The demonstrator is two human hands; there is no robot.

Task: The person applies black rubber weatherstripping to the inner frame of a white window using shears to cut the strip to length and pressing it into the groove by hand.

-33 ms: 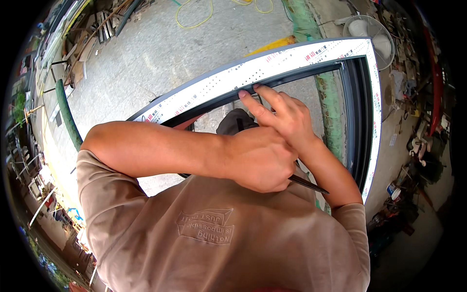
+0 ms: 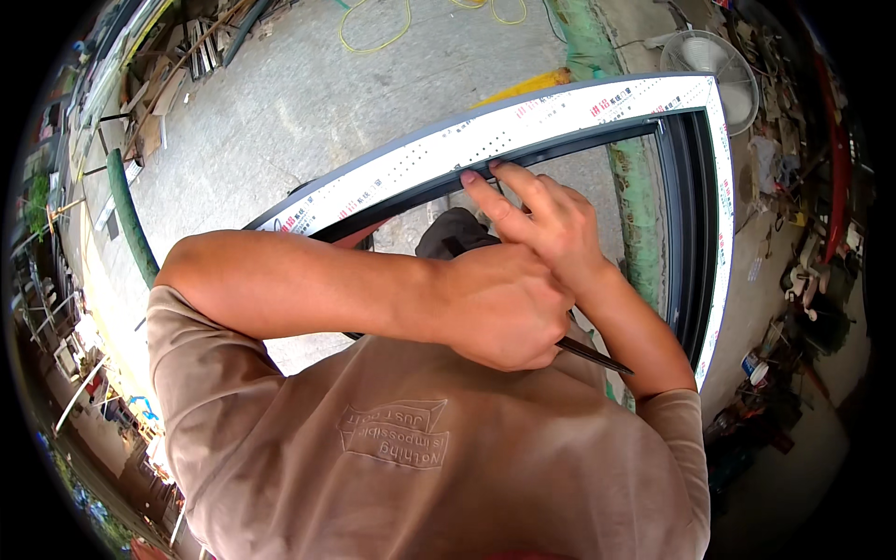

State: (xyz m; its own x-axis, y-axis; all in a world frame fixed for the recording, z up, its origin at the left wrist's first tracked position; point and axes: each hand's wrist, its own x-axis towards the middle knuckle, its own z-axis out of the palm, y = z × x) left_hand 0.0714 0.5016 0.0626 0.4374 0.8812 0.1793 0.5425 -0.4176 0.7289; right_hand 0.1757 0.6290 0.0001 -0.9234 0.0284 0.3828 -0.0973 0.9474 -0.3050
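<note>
Far rail of the white-filmed frame (image 2: 411,163) lies ahead of both hands, long axis running left-near to right-far. Right hand (image 2: 551,224) is nearer: fingers extended and parted, two tips at the rail's dark inner edge (image 2: 579,143), can't tell if they pinch anything. Left hand (image 2: 504,308) is bodyward of it, overlapping the right wrist in view, clenched around a dark tapered tool (image 2: 597,355) whose visible end points right and back, away from that rail.
</note>
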